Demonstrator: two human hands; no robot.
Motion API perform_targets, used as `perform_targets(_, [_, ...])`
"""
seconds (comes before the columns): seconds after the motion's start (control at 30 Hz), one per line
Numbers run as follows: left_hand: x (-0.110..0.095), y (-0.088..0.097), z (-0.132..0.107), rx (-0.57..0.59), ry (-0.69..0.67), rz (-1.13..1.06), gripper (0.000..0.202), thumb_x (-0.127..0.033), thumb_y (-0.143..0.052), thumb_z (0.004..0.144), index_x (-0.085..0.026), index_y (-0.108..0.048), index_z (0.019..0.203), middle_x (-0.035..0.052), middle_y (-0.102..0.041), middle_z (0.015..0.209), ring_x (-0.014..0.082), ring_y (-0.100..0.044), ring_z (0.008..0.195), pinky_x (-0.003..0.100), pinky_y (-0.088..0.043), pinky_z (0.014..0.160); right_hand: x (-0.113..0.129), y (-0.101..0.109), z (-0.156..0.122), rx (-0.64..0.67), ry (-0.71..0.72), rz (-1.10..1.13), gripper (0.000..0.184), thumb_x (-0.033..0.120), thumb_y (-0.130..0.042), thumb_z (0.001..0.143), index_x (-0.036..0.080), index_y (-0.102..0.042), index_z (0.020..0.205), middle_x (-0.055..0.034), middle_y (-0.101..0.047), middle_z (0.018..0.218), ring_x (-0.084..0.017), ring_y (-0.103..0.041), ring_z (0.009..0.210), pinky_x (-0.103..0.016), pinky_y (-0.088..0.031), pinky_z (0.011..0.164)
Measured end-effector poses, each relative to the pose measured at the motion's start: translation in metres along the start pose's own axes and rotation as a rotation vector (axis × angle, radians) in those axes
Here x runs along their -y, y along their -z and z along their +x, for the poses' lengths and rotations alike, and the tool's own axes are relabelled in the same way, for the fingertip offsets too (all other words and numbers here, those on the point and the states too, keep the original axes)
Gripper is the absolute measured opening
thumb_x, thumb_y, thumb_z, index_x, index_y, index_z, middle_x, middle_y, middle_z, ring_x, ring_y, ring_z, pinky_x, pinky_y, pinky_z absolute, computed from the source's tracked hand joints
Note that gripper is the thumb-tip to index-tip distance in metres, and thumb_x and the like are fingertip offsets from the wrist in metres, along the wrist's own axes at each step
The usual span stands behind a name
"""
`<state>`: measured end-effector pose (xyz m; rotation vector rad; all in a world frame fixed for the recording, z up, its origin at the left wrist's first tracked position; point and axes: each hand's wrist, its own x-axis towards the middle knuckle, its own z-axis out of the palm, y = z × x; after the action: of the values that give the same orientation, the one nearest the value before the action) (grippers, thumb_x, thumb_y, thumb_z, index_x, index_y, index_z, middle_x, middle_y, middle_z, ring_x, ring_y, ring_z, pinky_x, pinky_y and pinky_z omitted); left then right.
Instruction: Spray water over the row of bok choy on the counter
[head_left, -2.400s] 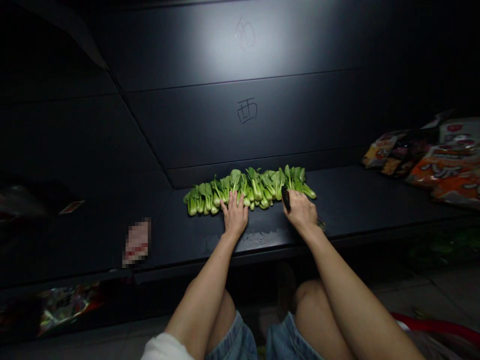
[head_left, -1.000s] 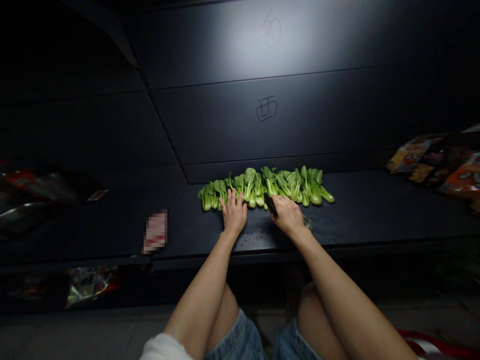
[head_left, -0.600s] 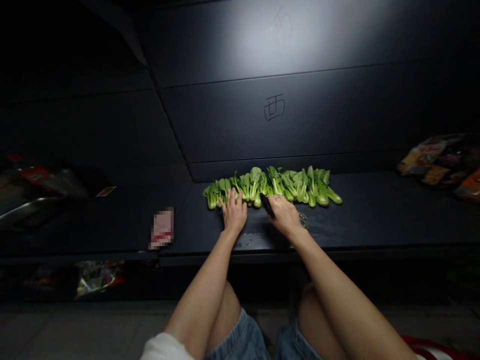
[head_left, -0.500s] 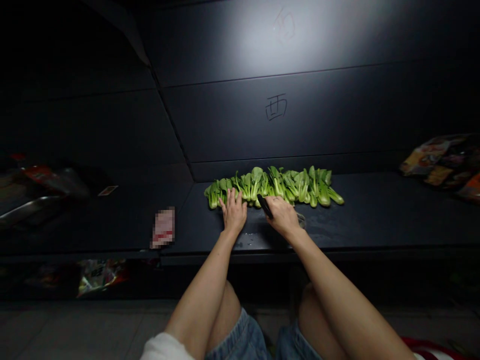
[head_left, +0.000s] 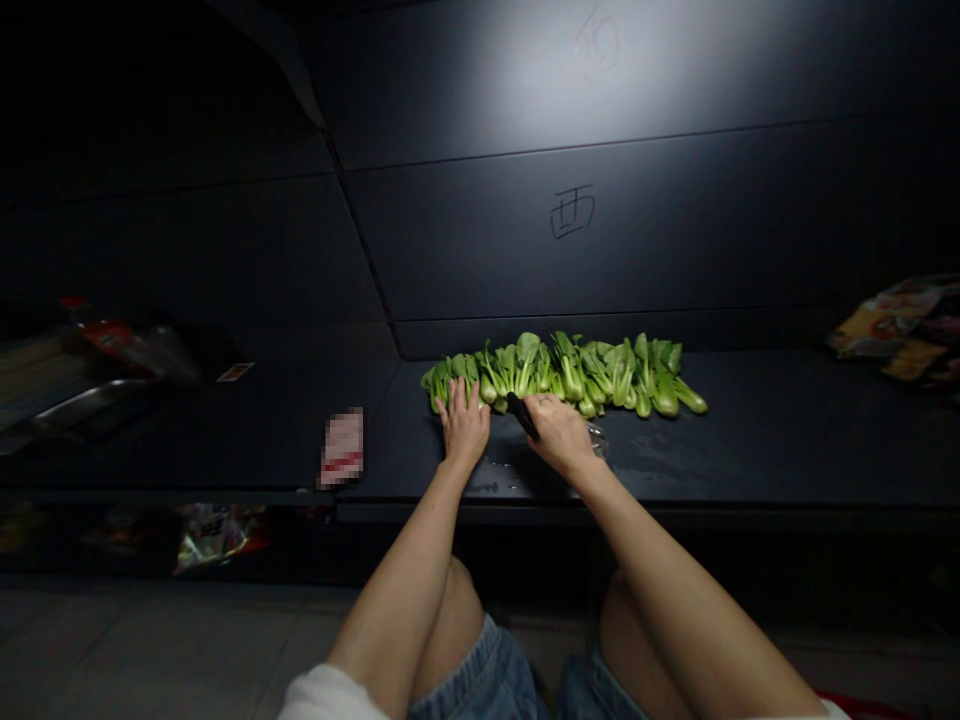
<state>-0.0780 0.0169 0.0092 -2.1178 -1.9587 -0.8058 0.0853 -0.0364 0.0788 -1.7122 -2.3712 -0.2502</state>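
Note:
A row of green bok choy (head_left: 592,368) lies along the back of a dark shelf (head_left: 750,440). My left hand (head_left: 463,425) rests flat on the stems near the row's left end, fingers stretched out. My right hand (head_left: 559,437) is closed round a dark knife (head_left: 520,414), whose tip points up-left into the stems just right of my left hand. A small clear object lies by my right wrist; I cannot make it out.
Snack packets (head_left: 896,330) lie at the far right of the shelf. A red-and-white tag (head_left: 342,447) hangs on the shelf to the left, with more packets (head_left: 210,530) below it. A dark back panel with a chalk mark (head_left: 571,212) rises behind.
My right hand with the knife has shifted left along the row, closer to my left hand. The left hand stays on the stems. The view has panned left.

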Motion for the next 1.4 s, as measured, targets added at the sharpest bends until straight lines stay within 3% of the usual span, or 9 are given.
perform_targets(0.87, [0.025, -0.003, 0.000, 0.012, 0.149, -0.066, 0.050, -0.031, -0.039, 0.095, -0.015, -0.045, 0.142, 0.0174, -0.033, 0.156, 0.0299, -0.021, 0.148, 0.054, -0.026, 0.116, 0.029, -0.008, 0.012, -0.027, 0.142, -0.004, 0.031, 0.017, -0.066, 0.078, 0.013, -0.058, 0.107, -0.0122, -0.065, 0.107, -0.025, -0.057, 0.102, -0.031, -0.043, 0.084])
perform_targets(1.13, [0.038, -0.005, 0.001, -0.002, 0.255, -0.103, 0.050, -0.030, -0.037, 0.095, -0.012, -0.044, 0.142, 0.0209, -0.039, 0.152, 0.0310, -0.033, 0.143, 0.053, -0.030, 0.114, 0.034, -0.010, 0.014, -0.012, 0.181, -0.035, 0.029, 0.013, -0.063, 0.078, 0.013, -0.059, 0.106, -0.0117, -0.065, 0.105, -0.025, -0.058, 0.100, -0.031, -0.043, 0.084])
perform_targets(1.4, [0.042, -0.003, 0.000, 0.042, 0.252, -0.124, 0.050, -0.030, -0.035, 0.095, -0.015, -0.043, 0.142, 0.0184, -0.043, 0.150, 0.0289, -0.040, 0.139, 0.053, -0.031, 0.114, 0.043, -0.011, 0.017, 0.001, 0.199, -0.055, 0.028, 0.010, -0.062, 0.078, 0.013, -0.059, 0.106, -0.0129, -0.065, 0.106, -0.025, -0.058, 0.098, -0.032, -0.045, 0.080])
